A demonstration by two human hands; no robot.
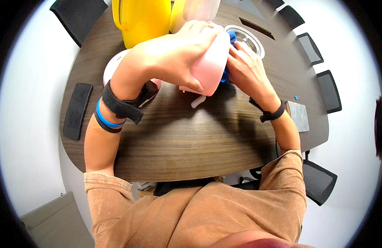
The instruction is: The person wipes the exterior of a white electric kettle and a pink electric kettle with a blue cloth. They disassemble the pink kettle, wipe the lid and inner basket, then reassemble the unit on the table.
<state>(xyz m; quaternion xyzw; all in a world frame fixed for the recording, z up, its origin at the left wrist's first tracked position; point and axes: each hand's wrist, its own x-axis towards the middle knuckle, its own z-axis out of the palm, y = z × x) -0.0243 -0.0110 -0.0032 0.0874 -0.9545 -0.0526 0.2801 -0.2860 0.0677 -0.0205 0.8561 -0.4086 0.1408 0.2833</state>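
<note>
A pink plastic container (211, 68) is tilted above the table, with my left hand (191, 52) gripping its near side and a short pale spout or tube below it. My right hand (248, 69) holds a blue cloth (225, 76) against the container's right side; its fingertips are partly hidden. Behind the right hand lies a round clear lid or bowl (257, 43). A round white and pink appliance part (112, 66) stands under my left forearm, which hides much of it.
On the wooden table (191, 148) stand a yellow pitcher (147, 24) and a translucent container (203, 9) at the back. A black phone-like slab (77, 111) lies at left, a grey notebook-like object (298, 116) at right. Several chairs line the right edge.
</note>
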